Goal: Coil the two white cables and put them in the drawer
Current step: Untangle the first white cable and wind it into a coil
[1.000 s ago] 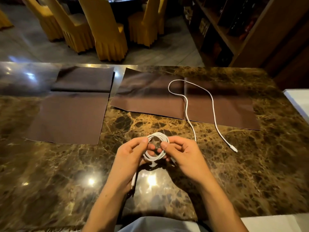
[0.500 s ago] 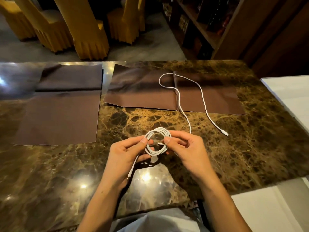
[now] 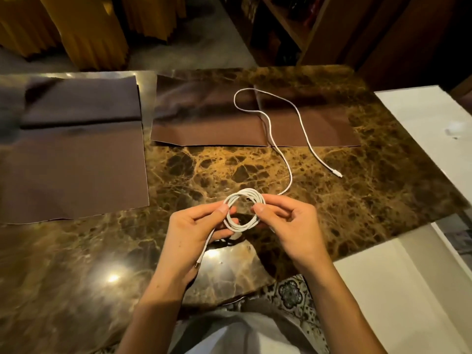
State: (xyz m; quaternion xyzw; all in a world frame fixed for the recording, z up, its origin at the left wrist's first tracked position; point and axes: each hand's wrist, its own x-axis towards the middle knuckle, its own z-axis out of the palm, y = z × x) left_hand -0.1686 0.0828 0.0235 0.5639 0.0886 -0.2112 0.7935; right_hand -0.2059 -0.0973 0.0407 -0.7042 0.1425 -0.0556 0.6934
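I hold a small coil of white cable (image 3: 246, 198) just above the marble table (image 3: 370, 200). My left hand (image 3: 189, 233) pinches the coil's left side, and a short tail with a connector (image 3: 197, 264) hangs below that palm. My right hand (image 3: 288, 226) pinches the coil's right side. From behind my right fingers a loose length of white cable (image 3: 265, 118) runs away, loops over a brown cloth and ends in a plug (image 3: 338, 174) on the marble. I cannot tell whether this length belongs to the coil or is a separate cable. No drawer is in view.
Two brown cloths lie flat on the table, one at the left (image 3: 74, 162) and one at the back centre (image 3: 204, 123). A white surface (image 3: 421, 123) adjoins the table's right edge. Yellow-covered chairs (image 3: 89, 29) and a wooden shelf (image 3: 293, 34) stand beyond.
Both hands keep hold of the coil and have lifted it slightly. The view has tilted down and to the right. The loose length lies about as before.
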